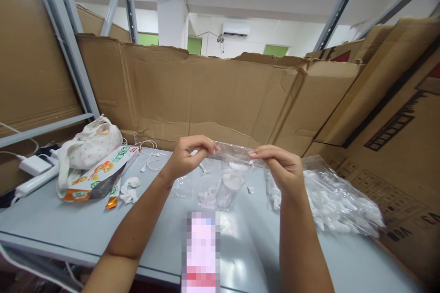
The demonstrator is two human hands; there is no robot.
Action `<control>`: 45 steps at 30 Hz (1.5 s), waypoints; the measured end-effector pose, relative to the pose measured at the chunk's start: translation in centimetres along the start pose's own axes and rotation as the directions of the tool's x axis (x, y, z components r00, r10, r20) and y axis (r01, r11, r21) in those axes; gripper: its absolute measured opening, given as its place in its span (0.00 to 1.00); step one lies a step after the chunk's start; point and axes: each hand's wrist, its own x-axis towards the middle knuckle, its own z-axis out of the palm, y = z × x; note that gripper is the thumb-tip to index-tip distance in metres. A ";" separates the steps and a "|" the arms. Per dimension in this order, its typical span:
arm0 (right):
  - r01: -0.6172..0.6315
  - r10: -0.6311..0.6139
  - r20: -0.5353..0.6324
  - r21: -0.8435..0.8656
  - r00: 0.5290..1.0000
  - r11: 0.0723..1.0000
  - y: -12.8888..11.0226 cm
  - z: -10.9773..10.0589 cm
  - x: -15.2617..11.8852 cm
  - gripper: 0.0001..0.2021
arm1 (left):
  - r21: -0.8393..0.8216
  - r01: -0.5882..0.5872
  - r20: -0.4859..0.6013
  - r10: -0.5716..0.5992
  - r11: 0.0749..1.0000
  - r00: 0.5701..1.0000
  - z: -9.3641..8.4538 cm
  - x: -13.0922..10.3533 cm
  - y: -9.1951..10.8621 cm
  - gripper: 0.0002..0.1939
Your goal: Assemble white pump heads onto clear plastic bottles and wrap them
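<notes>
A clear plastic bag [232, 183] hangs between my two hands over the grey table, with white pieces showing in or behind its lower part. My left hand [194, 153] pinches its top edge at the left. My right hand [282, 165] pinches the same edge at the right, so the top is stretched level. Below the bag a phone-like object [201, 252], blurred out, lies near the table's front edge. Right of my right forearm lies a large clear bag [337, 203] full of white pieces.
On the left are a white cloth bag [92, 142], a printed food package [99, 174], crumpled tissue [129, 190], white earphones [149, 155] and a power strip [37, 181]. Cardboard walls [206, 96] stand behind and beside the table [151, 238].
</notes>
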 end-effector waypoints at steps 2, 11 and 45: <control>0.012 -0.011 0.005 -0.048 1.000 0.999 -0.5 0.0 0.1 0.15 | -0.004 0.025 -0.017 -0.025 1.000 1.000 0.0 0.0 -0.1 0.11; 0.056 -0.059 -0.012 -0.188 0.998 0.981 -1.6 0.2 0.4 0.15 | -0.002 0.089 -0.036 -0.089 0.996 0.995 -0.2 0.0 -0.2 0.09; -0.126 0.212 0.197 -0.376 0.957 0.918 -0.5 3.2 0.4 0.04 | 0.599 -0.032 0.193 -0.105 0.800 0.976 0.9 -0.4 0.7 0.20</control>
